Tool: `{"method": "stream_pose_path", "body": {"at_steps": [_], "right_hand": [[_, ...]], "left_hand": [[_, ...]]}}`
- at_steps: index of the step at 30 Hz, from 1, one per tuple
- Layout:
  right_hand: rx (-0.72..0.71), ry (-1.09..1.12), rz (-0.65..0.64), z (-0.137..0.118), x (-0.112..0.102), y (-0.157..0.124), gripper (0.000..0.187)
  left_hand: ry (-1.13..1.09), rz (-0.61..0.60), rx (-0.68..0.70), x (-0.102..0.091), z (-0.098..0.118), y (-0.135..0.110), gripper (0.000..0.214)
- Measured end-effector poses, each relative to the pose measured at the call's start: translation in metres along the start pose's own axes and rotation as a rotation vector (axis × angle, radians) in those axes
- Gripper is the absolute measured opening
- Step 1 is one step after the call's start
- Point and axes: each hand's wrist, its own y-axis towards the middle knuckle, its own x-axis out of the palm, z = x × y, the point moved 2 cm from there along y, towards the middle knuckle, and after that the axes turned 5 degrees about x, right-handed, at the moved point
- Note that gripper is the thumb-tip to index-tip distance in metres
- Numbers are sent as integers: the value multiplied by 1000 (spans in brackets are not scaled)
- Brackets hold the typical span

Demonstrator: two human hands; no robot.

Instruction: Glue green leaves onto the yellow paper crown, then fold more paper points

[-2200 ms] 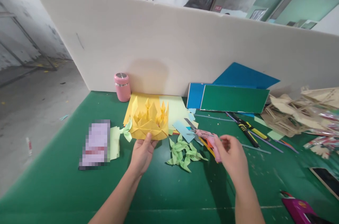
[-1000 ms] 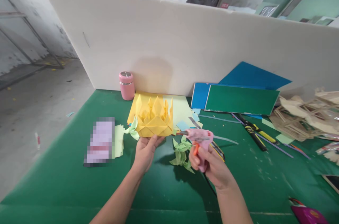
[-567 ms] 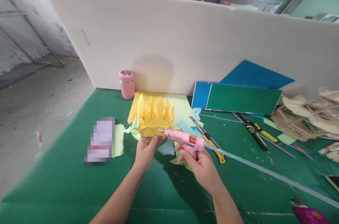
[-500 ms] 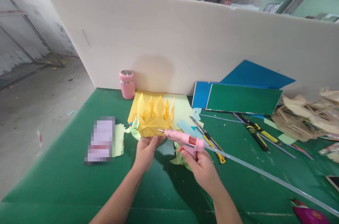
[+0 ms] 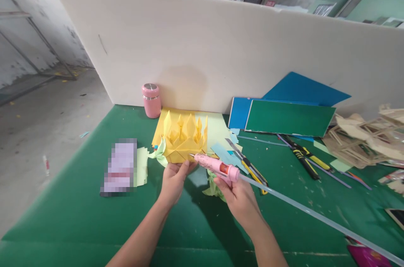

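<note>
Both hands busy just below centre frame. Grips the near base of the yellow paper flower (image 5: 184, 140) with the left hand (image 5: 173, 177), fingers closed on its lower edge, low over the green table (image 5: 72, 216). Clamps the pink glue gun (image 5: 217, 166) in the right hand (image 5: 240, 198), nozzle touching or just short of the flower's lower right corner; cannot tell which. Looks like gluing at that corner. Calls next, probably, for a steady flower, a light trigger squeeze, and fingertips clear of the tip. Green paper leaves (image 5: 211, 187) just beneath the gun.

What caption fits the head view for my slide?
Left hand holds a yellow paper flower; right hand points a pink glue gun at its base.
</note>
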Motion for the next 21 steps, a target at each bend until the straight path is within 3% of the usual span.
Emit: {"method": "stream_pose_path", "body": {"at_steps": [6, 21], "right_hand": [[-23, -22, 70, 2, 1, 3, 43], [26, 37, 54, 0, 1, 6, 40]], "left_hand": [[-5, -10, 3, 1, 0, -1, 40], [13, -14, -7, -1, -2, -1, 46]]}}
